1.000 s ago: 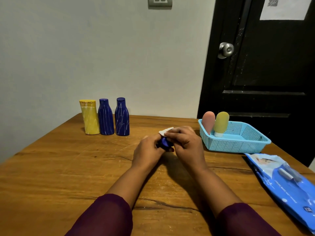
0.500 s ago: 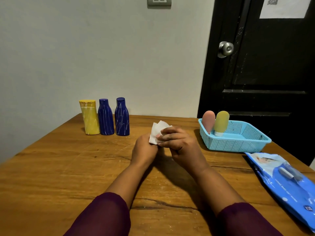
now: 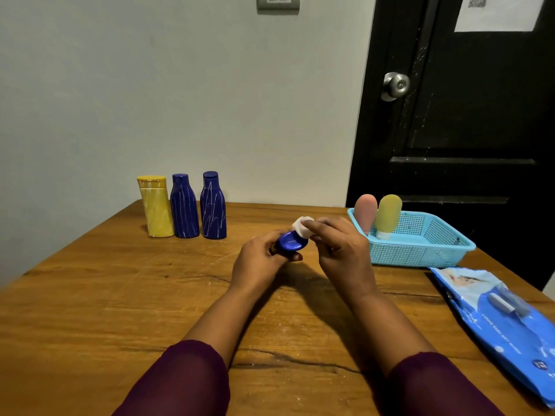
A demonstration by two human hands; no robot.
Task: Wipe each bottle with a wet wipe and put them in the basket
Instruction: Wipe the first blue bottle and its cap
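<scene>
Left hand [image 3: 258,262] grips blue bottle [image 3: 292,242] mid-tabletop [image 3: 90,295], base toward camera. Right hand [image 3: 339,250] pinches wet wipe [image 3: 301,226] against it. Basket [image 3: 420,250] at 3 o'clock.

Single view only, head-worn, wide-angle. Faces forward and down across wooden table [image 3: 90,310] toward grey wall [image 3: 150,100] at 12 o'clock. Near range: forearms in from 6 o'clock, left hand [image 3: 258,262] and right hand [image 3: 342,250] close to frame centre. Blue basket [image 3: 420,253] at 2 o'clock, black door [image 3: 465,130] beyond it; wipe pack [image 3: 504,319] at 4 o'clock. Door frame leaning at right margin, probably lens distortion.
</scene>
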